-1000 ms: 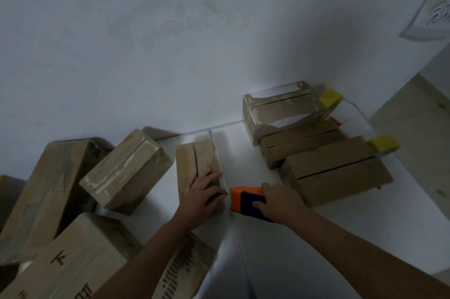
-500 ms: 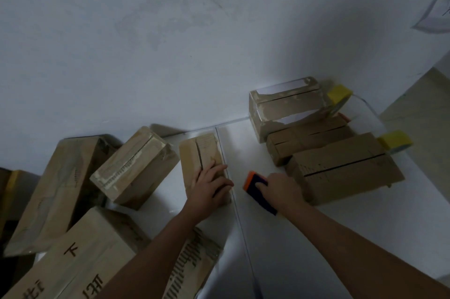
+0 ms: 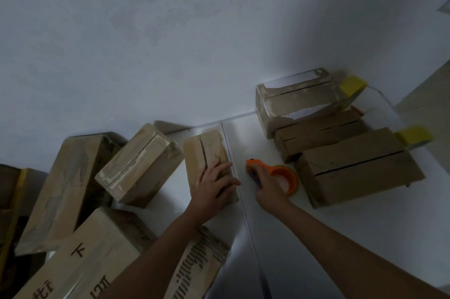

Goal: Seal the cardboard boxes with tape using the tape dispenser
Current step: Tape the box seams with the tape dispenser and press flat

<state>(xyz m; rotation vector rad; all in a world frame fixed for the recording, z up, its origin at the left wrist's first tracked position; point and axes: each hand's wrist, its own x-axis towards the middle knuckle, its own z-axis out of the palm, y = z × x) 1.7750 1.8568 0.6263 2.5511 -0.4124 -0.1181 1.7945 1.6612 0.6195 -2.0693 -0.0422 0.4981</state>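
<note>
left hand spread flat on small cardboard box, likely pinning its flaps shut along the open seam | right hand grips orange tape dispenser just right of the box, above white surface | change: dispenser lifted and turned, roll now showing; left hand unmoved

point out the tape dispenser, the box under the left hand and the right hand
tape dispenser (image 3: 285, 175): head view, on the orange guard around the roll
box under the left hand (image 3: 209, 146): head view, on its bare top
right hand (image 3: 267, 185): head view, on the back of the hand
</note>
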